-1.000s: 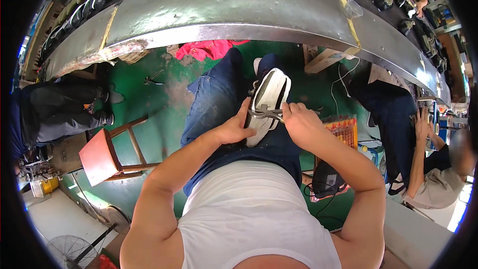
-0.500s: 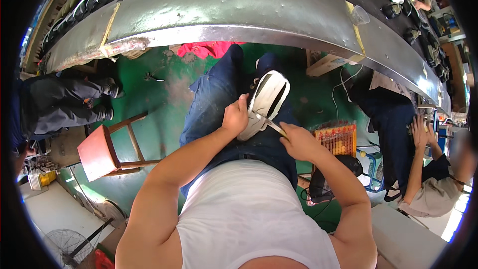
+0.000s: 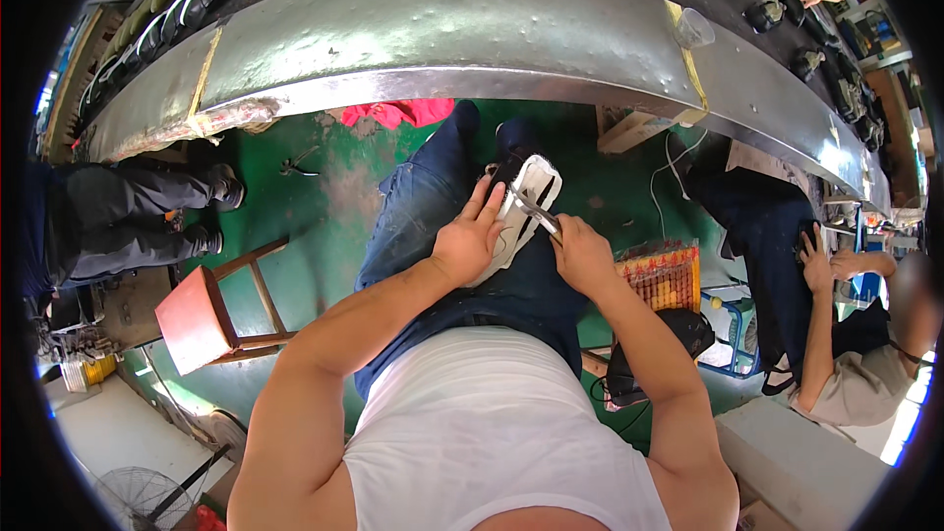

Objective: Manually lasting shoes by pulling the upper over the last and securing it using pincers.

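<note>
A shoe (image 3: pixel 536 182) with a pale, whitish sole and a dark upper lies across my lap, sole facing up. My left hand (image 3: pixel 470 242) holds it from the left side, its fingers stretched along the dark edge near the far end. Gripped in my right hand (image 3: pixel 582 252) is a slim knife-like metal tool (image 3: pixel 534 210). Its tip reaches onto the sole, close to my left fingertips. The tool's handle is mostly hidden in my fist, and the upper's far side is covered by my left hand.
A metal-edged workbench (image 3: pixel 393 34) spans the far side, with rows of shoes beyond. A red-seated stool (image 3: pixel 195 320) stands left. At right are a beaded seat mat (image 3: pixel 661 285), a black bag (image 3: pixel 678 334) and a co-worker (image 3: pixel 851 364). Another person's legs (image 3: pixel 147 206) are at left.
My left hand has moved from the shoe's side toward its far end, fingers now extended. The shoe has tilted and the tool has shifted farther up the sole.
</note>
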Demonstrator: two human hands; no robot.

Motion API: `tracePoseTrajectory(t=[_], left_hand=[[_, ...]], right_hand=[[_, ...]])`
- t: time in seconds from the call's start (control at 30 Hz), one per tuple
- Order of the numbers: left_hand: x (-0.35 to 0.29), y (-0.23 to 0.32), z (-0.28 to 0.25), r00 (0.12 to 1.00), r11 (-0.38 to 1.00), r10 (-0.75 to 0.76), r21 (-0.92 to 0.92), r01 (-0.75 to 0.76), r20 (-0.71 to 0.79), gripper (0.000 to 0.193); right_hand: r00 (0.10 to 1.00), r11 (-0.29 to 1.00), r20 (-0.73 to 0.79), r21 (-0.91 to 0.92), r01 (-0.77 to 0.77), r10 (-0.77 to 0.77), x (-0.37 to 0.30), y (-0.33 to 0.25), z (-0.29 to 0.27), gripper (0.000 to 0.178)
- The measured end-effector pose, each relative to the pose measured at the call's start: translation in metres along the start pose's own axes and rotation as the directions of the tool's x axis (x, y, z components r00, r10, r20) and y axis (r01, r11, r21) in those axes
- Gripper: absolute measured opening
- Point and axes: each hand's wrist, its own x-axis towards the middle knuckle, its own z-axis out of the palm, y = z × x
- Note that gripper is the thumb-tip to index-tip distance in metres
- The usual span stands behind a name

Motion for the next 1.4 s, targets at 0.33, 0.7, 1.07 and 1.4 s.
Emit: tracePoseTrajectory(t=[0.33,0.7,1.07,1.4], left_hand=[[0.02,0.015,-0.024,0.964,0.996,-0.073,0.075,0.055,0.254,0.059],[0.008,0.018,-0.034,0.858,0.97,-0.164,0.24,0.049,0.487,0.07],[-0.025,-0.014,-0.014,0.946,0.862,-0.253,-0.397,0.316,0.204,0.082],[0.019,0.033,-0.138,0.996,0.866,-0.072,-0.498,0.039,-0.048,0.079]], right_hand=[[0.992,0.915,0.097,0.388,-0.107,0.075,0.027,0.002,-0.035,0.032],[0.978,0.974,0.2,0.205,-0.102,0.06,0.032,0.008,-0.002,0.037],[0.94,0.924,0.336,0.341,-0.171,0.049,0.006,-0.017,-0.011,0.038],[0.923,0.363,0.142,0.889,-0.278,0.358,-0.034,0.016,0.011,0.047]])
